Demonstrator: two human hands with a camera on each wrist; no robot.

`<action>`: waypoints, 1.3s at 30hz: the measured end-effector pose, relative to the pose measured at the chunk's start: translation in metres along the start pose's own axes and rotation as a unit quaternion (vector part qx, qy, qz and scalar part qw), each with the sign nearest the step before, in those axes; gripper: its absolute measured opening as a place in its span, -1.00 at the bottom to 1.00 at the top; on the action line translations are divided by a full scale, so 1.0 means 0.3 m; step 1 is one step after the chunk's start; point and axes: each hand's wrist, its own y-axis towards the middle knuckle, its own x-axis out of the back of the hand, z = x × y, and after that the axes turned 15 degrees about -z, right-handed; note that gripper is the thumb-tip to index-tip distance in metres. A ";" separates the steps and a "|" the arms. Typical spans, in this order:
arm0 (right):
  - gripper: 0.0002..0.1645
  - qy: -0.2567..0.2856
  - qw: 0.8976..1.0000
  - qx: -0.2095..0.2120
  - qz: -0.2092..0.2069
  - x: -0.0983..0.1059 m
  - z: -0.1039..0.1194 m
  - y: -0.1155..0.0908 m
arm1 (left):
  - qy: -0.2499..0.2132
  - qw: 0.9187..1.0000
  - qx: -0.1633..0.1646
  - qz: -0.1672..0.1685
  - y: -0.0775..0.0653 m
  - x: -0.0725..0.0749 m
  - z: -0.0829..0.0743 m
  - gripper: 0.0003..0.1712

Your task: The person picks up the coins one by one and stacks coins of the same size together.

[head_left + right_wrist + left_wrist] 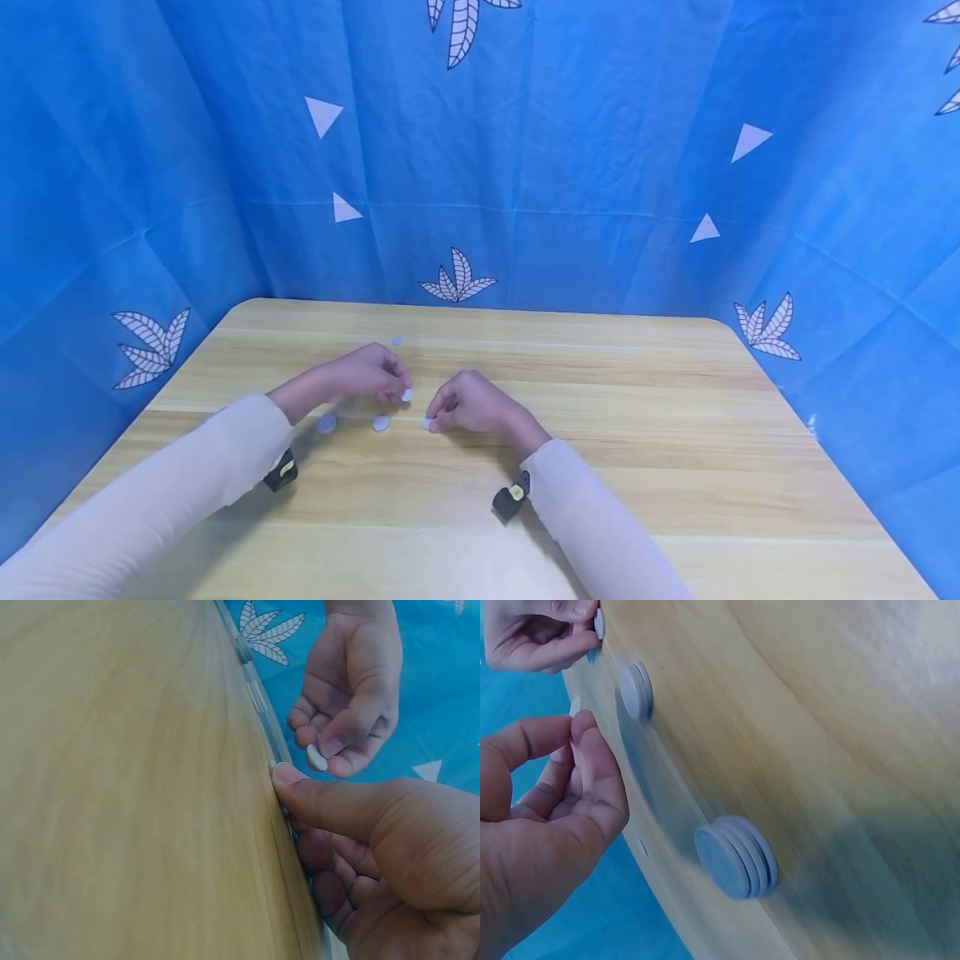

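My left hand (371, 372) pinches a small white disc (407, 395) between thumb and fingertips, held above the table. To its right, my right hand (476, 404) pinches another white disc (427, 423) low over the wood; whether that disc touches the table I cannot tell. Beneath the left hand stands a short stack of discs (636, 690), with a taller stack (736, 859) further left. In the right wrist view, the right thumb and fingers partly hide the right disc, while the left hand's disc (316, 757) shows clearly.
A single white disc (397, 341) lies beyond the left hand, toward the table's far edge. The light wooden table (637, 400) has rounded far corners. Blue curtains (570, 150) with leaf and triangle prints hang behind and beside it.
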 end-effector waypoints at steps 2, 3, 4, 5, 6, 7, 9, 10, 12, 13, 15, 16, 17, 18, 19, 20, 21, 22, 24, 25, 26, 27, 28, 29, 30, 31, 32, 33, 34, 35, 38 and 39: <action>-0.91 0.000 1.000 -0.002 0.001 0.001 0.002 0.000 | -0.003 1.000 0.004 0.006 -0.001 -0.006 -0.004 -0.81; -0.91 0.000 1.000 -0.004 0.002 0.001 0.003 0.000 | -0.003 1.000 0.005 0.009 -0.002 -0.008 -0.005 -0.81; -0.91 -0.001 1.000 -0.006 0.002 0.002 0.005 0.000 | -0.003 1.000 0.005 0.013 -0.002 -0.011 -0.007 -0.82; -0.91 -0.001 1.000 -0.008 0.003 0.002 0.006 0.000 | -0.001 1.000 0.005 0.015 -0.003 -0.015 -0.009 -0.82; -0.91 -0.003 1.000 -0.010 0.003 0.002 0.008 0.000 | 0.000 1.000 0.004 0.016 -0.004 -0.018 -0.011 -0.82; -0.91 -0.003 1.000 -0.011 0.003 0.002 0.009 0.000 | 0.001 1.000 0.004 0.017 -0.005 -0.021 -0.015 -0.83; -0.91 -0.004 1.000 -0.012 0.003 0.002 0.009 0.000 | 0.001 1.000 0.003 0.022 -0.008 -0.027 -0.020 -0.84; -0.91 -0.005 1.000 -0.011 0.002 0.003 0.010 0.000 | 0.000 1.000 0.002 0.024 -0.009 -0.030 -0.024 -0.84; -0.92 -0.005 1.000 -0.011 0.002 0.002 0.008 0.001 | -0.002 1.000 -0.001 0.031 -0.011 -0.036 -0.029 -0.84; -0.92 -0.004 1.000 -0.011 0.002 0.002 0.008 0.001 | -0.004 0.999 0.001 0.033 -0.012 -0.038 -0.031 -0.85; -0.92 -0.008 1.000 -0.010 0.002 0.002 0.008 0.002 | -0.008 0.999 0.004 0.038 -0.014 -0.042 -0.035 -0.85; -0.92 -0.009 1.000 -0.010 0.002 0.002 0.008 0.002 | -0.008 0.999 0.003 0.040 -0.015 -0.043 -0.037 -0.84; -0.92 -0.010 1.000 -0.011 0.001 0.002 0.009 0.002 | -0.010 0.999 0.003 0.041 -0.015 -0.044 -0.039 -0.84; -0.91 -0.010 1.000 -0.011 0.001 0.002 0.009 0.002 | -0.010 0.999 0.005 0.041 -0.016 -0.046 -0.040 -0.84; -0.91 -0.011 1.000 -0.012 0.001 0.002 0.010 0.002 | -0.010 0.999 0.005 0.040 -0.016 -0.047 -0.041 -0.84; -0.91 -0.012 1.000 -0.012 0.000 0.002 0.010 0.002 | -0.009 0.999 0.004 0.040 -0.017 -0.048 -0.042 -0.84; -0.91 -0.012 1.000 -0.012 -0.001 0.002 0.010 0.002 | -0.007 0.999 0.004 0.040 -0.016 -0.051 -0.042 -0.83; -0.91 -0.012 1.000 -0.012 -0.002 0.002 0.010 0.002 | -0.005 0.999 0.003 0.039 -0.016 -0.054 -0.042 -0.83; -0.91 -0.008 1.000 -0.012 -0.003 0.001 0.009 0.001 | -0.001 0.999 0.002 0.039 -0.015 -0.061 -0.041 -0.82; -0.90 -0.007 1.000 -0.011 -0.003 0.001 0.010 0.000 | 0.002 0.999 0.001 0.039 -0.015 -0.064 -0.040 -0.82; -0.91 -0.005 1.000 -0.010 -0.002 0.001 0.009 0.000 | 0.004 0.999 0.001 0.040 -0.015 -0.068 -0.041 -0.82; -0.91 -0.003 1.000 -0.010 -0.002 0.001 0.009 -0.001 | 0.005 0.999 0.001 0.041 -0.015 -0.072 -0.041 -0.82; -0.91 -0.001 1.000 -0.010 -0.002 0.001 0.008 -0.001 | 0.006 0.999 0.002 0.041 -0.016 -0.075 -0.043 -0.83; -0.91 0.001 1.000 -0.009 -0.002 0.001 0.008 -0.001 | 0.008 0.999 0.003 0.041 -0.017 -0.078 -0.044 -0.83; -0.91 0.003 1.000 -0.009 -0.002 0.000 0.007 -0.002 | 0.008 0.999 0.003 0.041 -0.019 -0.081 -0.046 -0.84; -0.91 0.004 1.000 -0.008 -0.002 0.000 0.007 -0.001 | 0.010 0.999 0.005 0.040 -0.021 -0.082 -0.048 -0.85; -0.91 0.004 1.000 -0.007 -0.002 0.000 0.006 -0.001 | 0.010 0.999 0.007 0.040 -0.022 -0.084 -0.050 -0.85; -0.91 0.003 1.000 -0.006 -0.002 -0.001 0.005 0.000 | 0.012 0.999 0.008 0.038 -0.023 -0.085 -0.051 -0.86; -0.91 0.003 1.000 -0.005 -0.002 -0.002 0.004 0.001 | 0.013 0.999 0.009 0.037 -0.024 -0.087 -0.053 -0.86; -0.92 0.004 1.000 -0.005 -0.003 -0.002 0.003 0.002 | 0.014 0.999 0.009 0.035 -0.024 -0.088 -0.052 -0.87; -0.92 0.005 1.000 -0.006 -0.003 -0.001 0.003 0.003 | 0.014 0.999 0.016 0.033 -0.022 -0.095 -0.050 -0.88; -0.92 0.005 1.000 -0.007 -0.004 -0.001 0.003 0.003 | 0.013 0.999 0.019 0.032 -0.021 -0.098 -0.049 -0.89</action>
